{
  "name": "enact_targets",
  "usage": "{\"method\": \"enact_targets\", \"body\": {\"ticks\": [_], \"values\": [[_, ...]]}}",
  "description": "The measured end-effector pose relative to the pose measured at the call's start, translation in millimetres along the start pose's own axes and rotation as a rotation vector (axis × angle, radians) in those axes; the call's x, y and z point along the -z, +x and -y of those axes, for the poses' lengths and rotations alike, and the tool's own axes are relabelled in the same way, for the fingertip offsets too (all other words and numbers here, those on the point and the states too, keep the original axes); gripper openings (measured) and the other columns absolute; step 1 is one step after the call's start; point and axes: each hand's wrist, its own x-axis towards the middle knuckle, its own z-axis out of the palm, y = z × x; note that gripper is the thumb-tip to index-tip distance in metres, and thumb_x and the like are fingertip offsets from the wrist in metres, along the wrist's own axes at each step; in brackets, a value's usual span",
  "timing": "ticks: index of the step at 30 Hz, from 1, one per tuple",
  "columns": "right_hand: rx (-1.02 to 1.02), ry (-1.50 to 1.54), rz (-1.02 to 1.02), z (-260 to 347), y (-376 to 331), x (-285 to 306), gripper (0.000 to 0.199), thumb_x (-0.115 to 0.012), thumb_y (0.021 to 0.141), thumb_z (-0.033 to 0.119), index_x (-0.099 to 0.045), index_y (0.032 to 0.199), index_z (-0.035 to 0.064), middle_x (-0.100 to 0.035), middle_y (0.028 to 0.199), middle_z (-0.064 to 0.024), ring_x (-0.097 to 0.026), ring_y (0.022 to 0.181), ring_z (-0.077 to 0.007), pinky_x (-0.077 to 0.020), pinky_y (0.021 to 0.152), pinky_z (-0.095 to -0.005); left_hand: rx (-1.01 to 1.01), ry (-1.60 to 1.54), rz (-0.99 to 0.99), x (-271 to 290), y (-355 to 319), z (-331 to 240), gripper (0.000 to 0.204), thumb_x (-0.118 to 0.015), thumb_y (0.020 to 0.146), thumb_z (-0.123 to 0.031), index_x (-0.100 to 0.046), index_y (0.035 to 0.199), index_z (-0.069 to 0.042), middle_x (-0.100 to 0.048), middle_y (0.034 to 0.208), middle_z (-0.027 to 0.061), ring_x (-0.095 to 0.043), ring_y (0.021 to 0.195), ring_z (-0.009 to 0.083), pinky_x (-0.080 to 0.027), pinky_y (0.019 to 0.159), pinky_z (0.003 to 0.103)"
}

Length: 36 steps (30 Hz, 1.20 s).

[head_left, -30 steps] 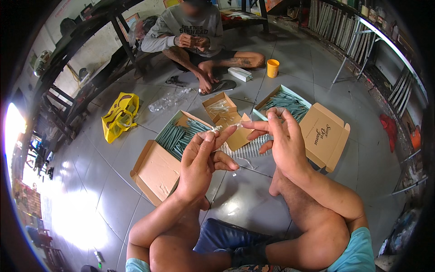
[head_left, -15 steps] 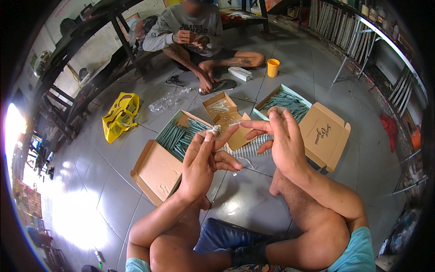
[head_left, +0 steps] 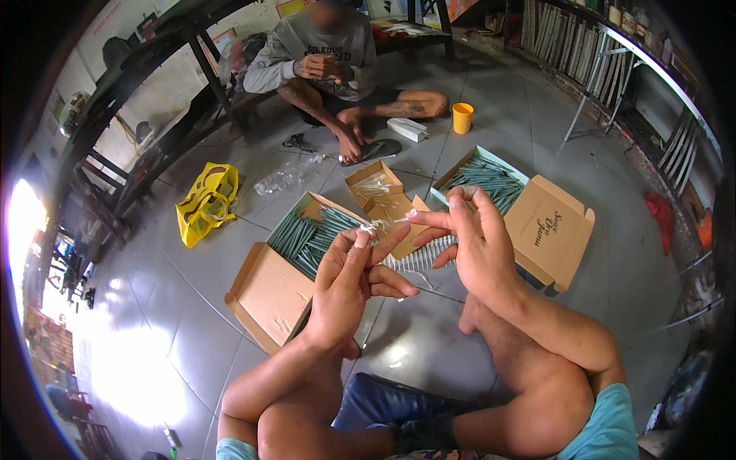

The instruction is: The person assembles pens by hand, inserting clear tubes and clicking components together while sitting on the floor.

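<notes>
Opposite you, a seated person in a grey sweatshirt (head_left: 322, 50). Beside them on the grey tiled floor (head_left: 192, 322): orange plastic cup (head_left: 462, 118), small white rectangular box (head_left: 407, 129). To your left, crumpled yellow plastic bag (head_left: 205, 203) and clear plastic wrapping (head_left: 290, 175).

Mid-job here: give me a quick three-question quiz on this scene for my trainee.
1. True or false: the left hand is raised with its fingertips pinching a small pale item.
2. What fills the open cardboard box on the floor?
3. The cup by the seated person is: A yellow-orange, B blue, C white?

Key: 1 true. 2 thin grey-green sticks. 3 A.
</notes>
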Motion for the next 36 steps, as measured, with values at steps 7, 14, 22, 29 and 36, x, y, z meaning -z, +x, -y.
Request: {"method": "enact_targets", "body": {"ticks": [7, 14, 22, 29, 36], "values": [[0.015, -0.002, 0.017, 0, -1, -2, 0.035, -0.033, 0.107, 0.03, -0.038, 0.119, -0.0017, -0.068, 0.109, -0.0198, -0.069, 0.087, -0.0191, -0.0549, 0.057, -0.0226, -0.013, 0.013, -0.009, 0, 0, 2, 0.028, -0.033, 0.107, -0.029, -0.032, 0.113, -0.002, -0.046, 0.14, 0.0269, -0.071, 0.075, 0.0316, -0.061, 0.066, 0.034], [0.043, -0.025, 0.018, -1, -3, -6, 0.029, -0.03, 0.107, 0.028, -0.039, 0.114, 0.0014, -0.069, 0.108, -0.0209, -0.07, 0.082, -0.021, -0.0539, 0.054, -0.0229, 0.013, 0.02, 0.005, -1, -1, 1, 0.028, -0.033, 0.107, -0.03, -0.033, 0.115, -0.003, -0.047, 0.142, 0.022, -0.071, 0.074, 0.0305, -0.06, 0.067, 0.035], [0.094, -0.077, 0.013, -6, -4, -10, 0.027, -0.032, 0.107, 0.027, -0.04, 0.112, 0.0018, -0.069, 0.106, -0.0196, -0.069, 0.078, -0.0174, -0.0534, 0.056, -0.0227, 0.007, 0.068, 0.041, 3, -1, 4, 0.027, -0.034, 0.107, -0.029, -0.034, 0.114, -0.004, -0.046, 0.143, 0.0183, -0.063, 0.058, 0.0215, -0.059, 0.066, 0.036], [0.052, -0.044, 0.0, -8, -5, -11, 0.027, -0.038, 0.106, 0.027, -0.043, 0.113, 0.001, -0.069, 0.104, -0.0166, -0.067, 0.076, -0.0121, -0.0524, 0.058, -0.0215, 0.011, 0.099, 0.024, 1, 0, 2, 0.025, -0.035, 0.106, -0.029, -0.037, 0.111, -0.005, -0.049, 0.141, 0.019, -0.055, 0.052, 0.0176, -0.059, 0.067, 0.038], [0.047, 0.019, -0.016, -6, 2, -6, 0.029, -0.039, 0.106, 0.027, -0.042, 0.113, -0.0009, -0.07, 0.105, -0.0187, -0.069, 0.076, -0.0172, -0.0553, 0.058, -0.0239, 0.002, 0.028, 0.004, 0, 1, 1, 0.026, -0.036, 0.106, -0.029, -0.039, 0.107, -0.004, -0.047, 0.142, 0.0196, -0.053, 0.054, 0.016, -0.057, 0.069, 0.038]]}}
